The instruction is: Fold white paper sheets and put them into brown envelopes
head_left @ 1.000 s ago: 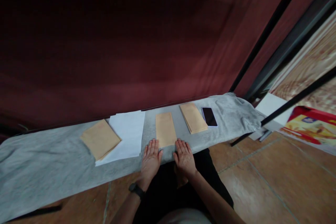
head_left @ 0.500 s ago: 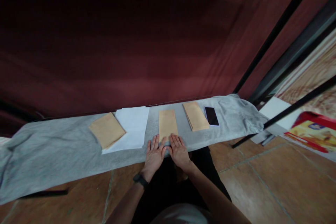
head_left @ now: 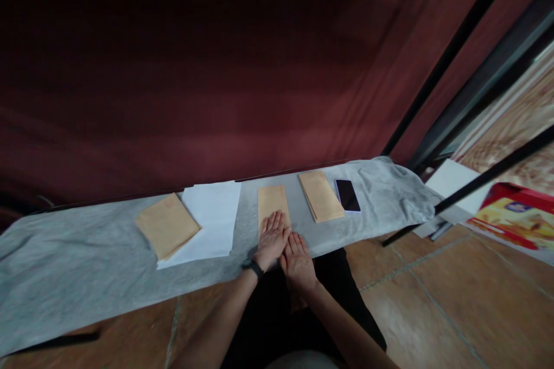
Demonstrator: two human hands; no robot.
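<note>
A brown paper envelope [head_left: 272,196] lies flat in front of me, its near part covered by my hands. My left hand [head_left: 272,236] rests flat on it, fingers stretched out and pointing away from me. Close beside it, my right hand [head_left: 298,259] lies at the envelope's near right corner by the cloth's front edge, fingers extended. Neither hand grips anything. To the right sits a stack of brown envelopes [head_left: 321,196]. On the left, more brown envelopes [head_left: 168,225] partly cover a pile of white paper sheets [head_left: 214,213].
Grey cloth [head_left: 108,259] covers the narrow bench. A smartphone [head_left: 347,195] lies right of the envelope stack. A dark red panel [head_left: 259,98] rises behind the bench. A black metal bar [head_left: 450,63] and a red and yellow box [head_left: 515,216] stand at the right.
My left hand has slid forward and right, up onto the middle of the envelope. My right hand has shifted slightly down toward me. The view has moved a little.
</note>
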